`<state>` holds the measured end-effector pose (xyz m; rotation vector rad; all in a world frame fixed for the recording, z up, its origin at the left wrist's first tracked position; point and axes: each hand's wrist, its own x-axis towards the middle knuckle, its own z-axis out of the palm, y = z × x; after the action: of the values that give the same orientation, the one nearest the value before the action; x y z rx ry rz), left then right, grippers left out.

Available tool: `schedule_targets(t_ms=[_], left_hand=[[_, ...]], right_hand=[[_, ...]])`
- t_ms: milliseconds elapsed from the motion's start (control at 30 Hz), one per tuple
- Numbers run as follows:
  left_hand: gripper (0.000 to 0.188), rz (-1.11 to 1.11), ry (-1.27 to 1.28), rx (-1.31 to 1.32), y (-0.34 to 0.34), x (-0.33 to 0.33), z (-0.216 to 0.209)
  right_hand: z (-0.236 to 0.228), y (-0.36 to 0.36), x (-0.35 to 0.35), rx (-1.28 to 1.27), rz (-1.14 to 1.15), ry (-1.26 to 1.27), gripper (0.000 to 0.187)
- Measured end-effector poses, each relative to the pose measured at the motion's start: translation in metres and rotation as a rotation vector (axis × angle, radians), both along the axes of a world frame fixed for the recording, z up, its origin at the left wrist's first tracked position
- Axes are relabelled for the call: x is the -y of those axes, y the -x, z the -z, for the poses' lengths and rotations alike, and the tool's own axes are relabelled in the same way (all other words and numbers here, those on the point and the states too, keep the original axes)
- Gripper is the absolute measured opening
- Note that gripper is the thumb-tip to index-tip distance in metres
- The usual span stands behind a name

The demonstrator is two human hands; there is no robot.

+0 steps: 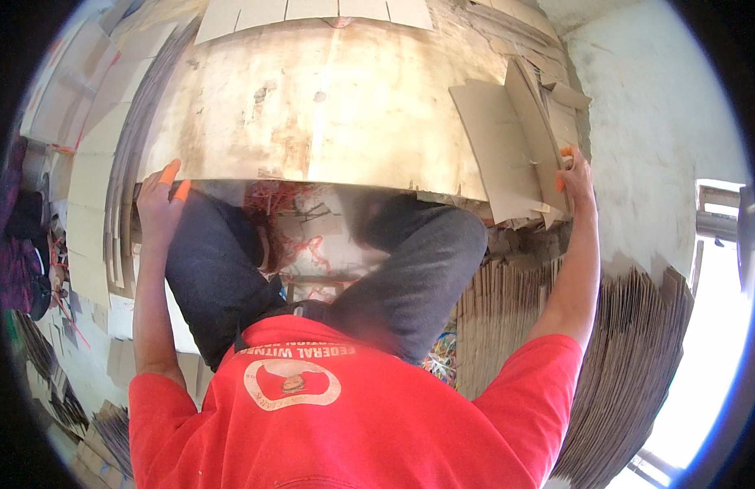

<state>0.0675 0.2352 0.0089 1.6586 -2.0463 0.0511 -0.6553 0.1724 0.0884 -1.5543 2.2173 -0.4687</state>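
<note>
My left hand [160, 202] is at the near left corner of the wooden tabletop [312, 106], beside a stack of cardboard sheets [141, 106]. Orange covers sit on its thumb and one finger, which are spread apart with nothing between them. At the right side, my right hand [581, 186], also with orange finger covers, is closed at the near end of a folded cardboard piece [531, 122] standing on edge. Part of its grip is hidden by the board. A flat cardboard flap [493, 147] leans out to the left of that piece over the tabletop.
Slit cardboard sheets [312, 11] lie along the far table edge. A long row of upright cardboard sheets [630, 350] stands at the lower right near the pale wall [646, 138]. Red string scraps [300, 248] lie below the table between my legs.
</note>
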Motion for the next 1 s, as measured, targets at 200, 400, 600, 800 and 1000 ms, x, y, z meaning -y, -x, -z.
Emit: schedule_targets(t_ms=[200, 400, 600, 800, 1000], left_hand=[[0.042, -0.060, 0.002, 0.055, -0.008, 0.000, 0.014], [0.045, -0.137, -0.135, -0.198, -0.005, 0.001, 0.003], [0.078, -0.083, 0.001, -1.146, -0.030, -0.005, 0.009], [0.062, -0.163, 0.384, -1.887, -0.090, -0.023, -0.005], [0.042, -0.145, 0.625, -1.917, -0.166, -0.049, -0.011]], right_hand=[[0.036, -0.009, -0.004, 0.325, -0.029, -0.170, 0.041], [0.061, -0.013, -0.012, -0.842, -0.125, -0.062, 0.037], [-0.009, -0.157, 0.009, -0.368, -0.208, 0.592, 0.047], [-0.020, -0.182, -0.022, 0.659, -0.125, 0.683, 0.050], [0.054, -0.203, -0.061, 0.836, -0.001, 0.599, 0.050]])
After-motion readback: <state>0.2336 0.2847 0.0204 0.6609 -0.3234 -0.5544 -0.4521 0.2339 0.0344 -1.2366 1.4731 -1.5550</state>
